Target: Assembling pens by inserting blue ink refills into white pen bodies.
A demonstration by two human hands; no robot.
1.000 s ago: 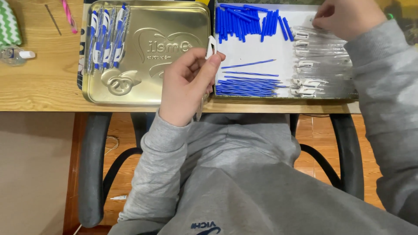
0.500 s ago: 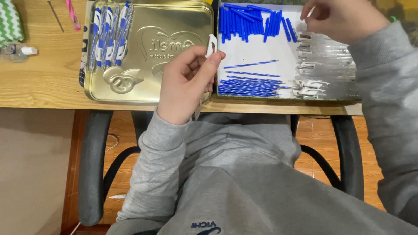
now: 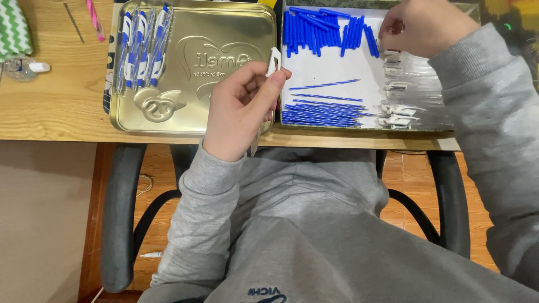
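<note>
A pale wood-grain counter (image 3: 62,106) runs across the top, its front edge above an orange-brown plank floor (image 3: 90,224) and the black arms of an office chair (image 3: 119,213). At the far left lie a green-and-white zigzag cloth (image 3: 12,28) and a small clear bottle (image 3: 22,67). Next comes a shiny gold metal tin lid (image 3: 224,33), embossed and rectangular with rounded corners, carrying a row of finished blue-and-white pens (image 3: 141,47) along its left side. The left hand (image 3: 242,109), in a grey sleeve, is closed around a clear pen barrel (image 3: 268,90) with a white clip at its top, held upright over the tin lid's right edge. To the right a shallow white-lined tray (image 3: 331,70) holds stubby blue plastic caps (image 3: 328,25) heaped at the back, thin blue refills (image 3: 323,115) at the front, and clear barrels with white clips (image 3: 401,106) on its right. The right hand (image 3: 426,28) is curled, fingertips pinching among those clear barrels at the tray's far corner; what it grips cannot be told.
</note>
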